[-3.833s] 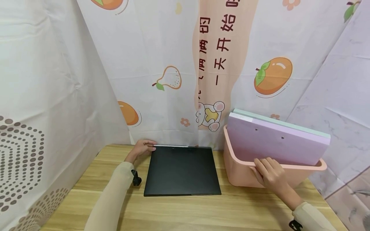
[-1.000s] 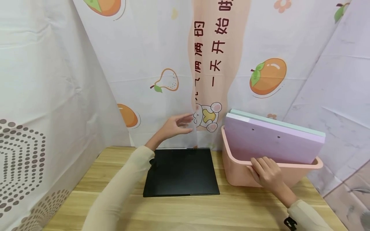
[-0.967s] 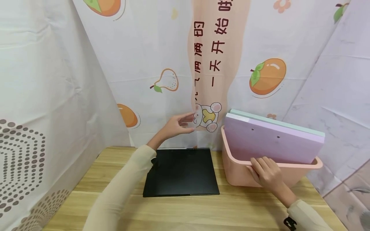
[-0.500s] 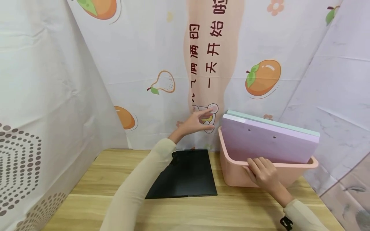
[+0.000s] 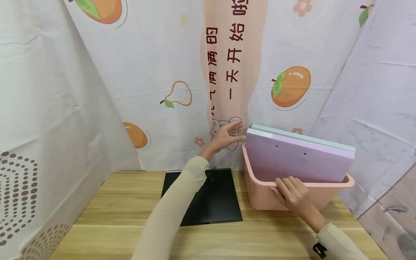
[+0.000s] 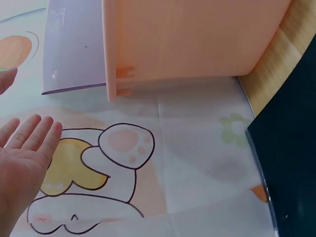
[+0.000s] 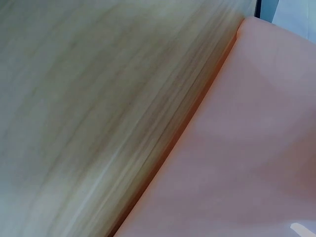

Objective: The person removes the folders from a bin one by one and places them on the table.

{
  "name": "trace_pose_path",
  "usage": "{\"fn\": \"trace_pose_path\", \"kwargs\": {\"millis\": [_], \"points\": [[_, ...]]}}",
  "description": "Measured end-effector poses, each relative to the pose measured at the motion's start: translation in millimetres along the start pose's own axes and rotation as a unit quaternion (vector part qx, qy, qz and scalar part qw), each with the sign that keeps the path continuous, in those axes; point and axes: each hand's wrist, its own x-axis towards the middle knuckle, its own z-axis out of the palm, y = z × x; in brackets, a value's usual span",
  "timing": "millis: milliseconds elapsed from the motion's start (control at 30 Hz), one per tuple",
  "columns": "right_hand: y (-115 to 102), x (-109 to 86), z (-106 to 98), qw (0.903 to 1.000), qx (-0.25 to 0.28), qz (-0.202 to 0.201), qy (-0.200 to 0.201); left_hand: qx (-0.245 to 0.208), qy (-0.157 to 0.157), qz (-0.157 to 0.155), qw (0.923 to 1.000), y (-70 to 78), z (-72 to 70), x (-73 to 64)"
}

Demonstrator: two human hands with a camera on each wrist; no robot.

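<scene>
In the head view, my left hand (image 5: 224,137) hovers in front of the back curtain, fingers spread and thumb apart, just left of the upper corner of a purple file folder (image 5: 292,162). It holds nothing. The left wrist view shows the same open palm beside the purple folder (image 6: 74,44). A mint green folder (image 5: 305,137) stands behind the purple one, both tilted in a pink bin (image 5: 263,196). My right hand (image 5: 294,195) grips the bin's front rim, fingers hooked over it. Under my left forearm lies a flat black folder (image 5: 221,202), partly hidden by the sleeve.
A wood-grain table (image 5: 107,202) carries the bin at right and the black folder in the middle. A printed curtain (image 5: 156,65) hangs close behind, and more sheeting (image 5: 65,108) borders the left side. In the right wrist view, the bin wall (image 7: 256,123) meets the tabletop.
My left hand has left the black folder's far left corner, risen and moved right to beside the purple folder. My right hand stays on the bin rim. The head view has shifted slightly.
</scene>
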Motion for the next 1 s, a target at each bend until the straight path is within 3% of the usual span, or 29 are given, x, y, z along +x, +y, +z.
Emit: {"fn": "trace_pose_path", "kwargs": {"millis": [400, 1000], "points": [[-1.0, 2.1, 1.3, 1.0000, -0.003, -0.001, 0.000, -0.052, 0.028, -0.020, 0.9981, -20.7, 13.3, 7.7], [-1.9, 0.3, 3.2, 1.0000, -0.007, 0.004, -0.003, -0.061, 0.011, -0.006, 0.9981, -27.3, 31.0, 16.1]]}}
